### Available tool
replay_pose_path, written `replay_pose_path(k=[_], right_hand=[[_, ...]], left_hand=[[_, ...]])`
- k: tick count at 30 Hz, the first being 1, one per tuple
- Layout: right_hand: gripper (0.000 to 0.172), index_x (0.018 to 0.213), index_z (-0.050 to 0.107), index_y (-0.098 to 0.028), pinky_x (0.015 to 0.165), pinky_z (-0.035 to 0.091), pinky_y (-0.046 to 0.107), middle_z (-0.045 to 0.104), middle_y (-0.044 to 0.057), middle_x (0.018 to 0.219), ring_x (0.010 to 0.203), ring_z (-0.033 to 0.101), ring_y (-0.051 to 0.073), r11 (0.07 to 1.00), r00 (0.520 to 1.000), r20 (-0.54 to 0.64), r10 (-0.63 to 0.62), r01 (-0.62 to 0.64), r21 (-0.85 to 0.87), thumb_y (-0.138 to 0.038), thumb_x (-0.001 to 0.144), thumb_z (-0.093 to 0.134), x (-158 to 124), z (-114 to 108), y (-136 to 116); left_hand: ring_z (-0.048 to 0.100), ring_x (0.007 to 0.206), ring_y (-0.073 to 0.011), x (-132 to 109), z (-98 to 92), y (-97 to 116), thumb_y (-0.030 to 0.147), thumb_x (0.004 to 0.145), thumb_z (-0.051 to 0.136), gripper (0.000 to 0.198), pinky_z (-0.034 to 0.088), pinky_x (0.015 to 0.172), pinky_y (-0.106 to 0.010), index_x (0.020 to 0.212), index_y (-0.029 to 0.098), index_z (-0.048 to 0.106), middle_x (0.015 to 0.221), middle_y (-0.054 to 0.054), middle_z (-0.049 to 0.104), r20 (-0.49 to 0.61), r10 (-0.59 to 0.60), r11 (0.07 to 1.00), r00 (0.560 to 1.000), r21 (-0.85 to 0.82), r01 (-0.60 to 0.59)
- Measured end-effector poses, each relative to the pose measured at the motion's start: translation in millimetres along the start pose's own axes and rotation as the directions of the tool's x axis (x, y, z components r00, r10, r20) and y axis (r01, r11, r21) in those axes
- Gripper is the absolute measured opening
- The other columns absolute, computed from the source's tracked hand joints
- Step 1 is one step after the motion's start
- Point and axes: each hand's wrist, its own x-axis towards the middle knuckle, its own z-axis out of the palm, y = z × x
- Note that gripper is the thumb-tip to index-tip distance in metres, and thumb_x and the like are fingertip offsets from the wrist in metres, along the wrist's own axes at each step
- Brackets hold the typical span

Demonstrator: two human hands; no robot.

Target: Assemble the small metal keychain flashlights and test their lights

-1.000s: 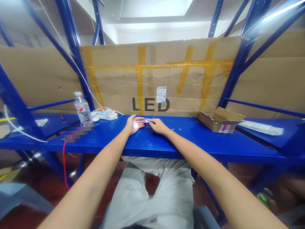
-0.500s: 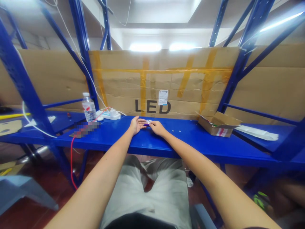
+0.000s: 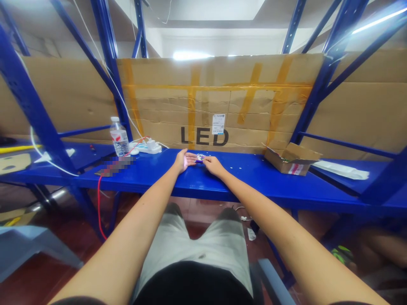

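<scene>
My left hand [image 3: 183, 161] is near the back of the blue table, its fingers stretched out and palm turned toward the right hand. A bright pinkish-white glow lies on that palm. My right hand [image 3: 212, 165] is closed on a small slim purple stick-like thing [image 3: 199, 161], which points toward the left palm. Its exact kind is too small to make out. Just beyond the hands, several small shiny pieces [image 3: 201, 156] lie on the table top, too blurred to name.
A blue table [image 3: 254, 180] with blue uprights carries an open cardboard box [image 3: 291, 163] at right. Left stand a water bottle [image 3: 120, 137] and a white power strip [image 3: 148, 147], with a red cable [image 3: 99, 207] hanging down. A large cardboard sheet [image 3: 248, 103] closes off the back.
The purple stick-like thing now shows more clearly between the hands, and a bright glow has appeared on my left palm. The hands have moved slightly apart. The camera view has tilted a little.
</scene>
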Motion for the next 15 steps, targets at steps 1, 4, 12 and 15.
replay_pose_path(k=[1,4,12,15], right_hand=[[0.027,0.056,0.051,-0.02,0.064,0.037,0.029,0.054,0.0,0.057,0.062,0.047,0.016,1.0,1.0,-0.001,0.003,-0.003,0.004,-0.023,0.082,0.044,-0.2,-0.3,0.2],[0.029,0.053,0.046,-0.02,0.063,0.035,0.029,0.053,0.0,0.057,0.061,0.046,0.016,1.0,1.0,-0.011,0.01,-0.01,0.011,-0.022,0.082,0.044,0.0,-0.8,0.8],[0.028,0.054,0.047,-0.02,0.061,0.035,0.027,0.052,-0.001,0.055,0.06,0.045,0.015,0.998,0.998,-0.041,0.04,-0.038,0.058,-0.021,0.082,0.045,1.1,1.2,1.5],[0.028,0.056,0.048,-0.02,0.06,0.037,0.027,0.051,-0.001,0.053,0.057,0.046,0.015,0.995,0.998,-0.038,0.053,-0.05,0.083,-0.023,0.083,0.044,-0.3,1.8,1.8]], left_hand=[[0.066,0.057,-0.0242,-0.3,0.6,0.0,0.039,0.098,0.028,0.057,0.053,0.054,-0.031,0.102,0.002,0.071,0.065,-0.018,0.071,-0.004,-0.001,1.0,1.0,0.004,0.001],[0.066,0.056,-0.0233,-1.4,2.2,0.2,0.039,0.098,0.028,0.056,0.053,0.054,-0.03,0.097,0.005,0.072,0.063,-0.016,0.07,-0.012,-0.002,1.0,1.0,0.017,0.002],[0.066,0.058,-0.0246,-0.5,3.5,0.0,0.039,0.097,0.028,0.056,0.055,0.06,-0.034,0.099,0.003,0.071,0.065,-0.018,0.07,-0.01,0.003,1.0,1.0,0.013,-0.003],[0.067,0.06,-0.0254,0.9,4.0,-0.9,0.04,0.098,0.028,0.057,0.055,0.062,-0.034,0.096,0.003,0.071,0.067,-0.018,0.07,-0.018,-0.003,1.0,1.0,0.013,0.003]])
